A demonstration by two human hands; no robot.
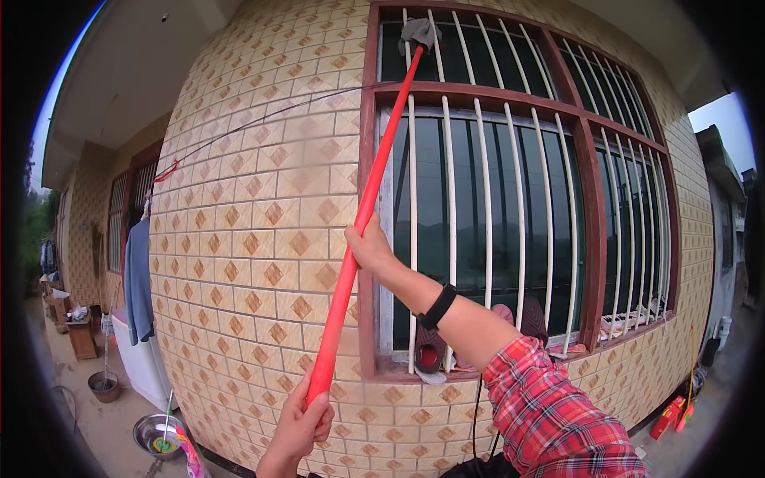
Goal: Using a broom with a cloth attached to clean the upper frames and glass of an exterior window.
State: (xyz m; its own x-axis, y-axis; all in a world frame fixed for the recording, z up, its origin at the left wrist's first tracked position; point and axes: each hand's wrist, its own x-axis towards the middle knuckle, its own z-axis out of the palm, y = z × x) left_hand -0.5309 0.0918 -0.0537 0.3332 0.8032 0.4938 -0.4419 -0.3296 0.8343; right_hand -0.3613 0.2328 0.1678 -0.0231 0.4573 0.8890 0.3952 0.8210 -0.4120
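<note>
A long red pole (343, 281) slants up across the tiled wall to the barred window. Around its lower end my left hand (305, 415) is closed. Farther up, beside the window's left frame, my right hand (367, 242) grips the same pole; a black band circles that wrist. At the pole's far tip a grey cloth (419, 34) lies against the white bars of the upper left pane, whose glass (484, 57) is dark. Whether the cloth touches the glass cannot be told.
Shoes (429, 352) stand on the sill behind the bars. A thin black cable (257, 122) runs along the wall. At lower left are a metal basin (146, 431), a bucket (104, 388), a white appliance (140, 364) and a hanging blue garment (138, 281). A red box (667, 418) sits at lower right.
</note>
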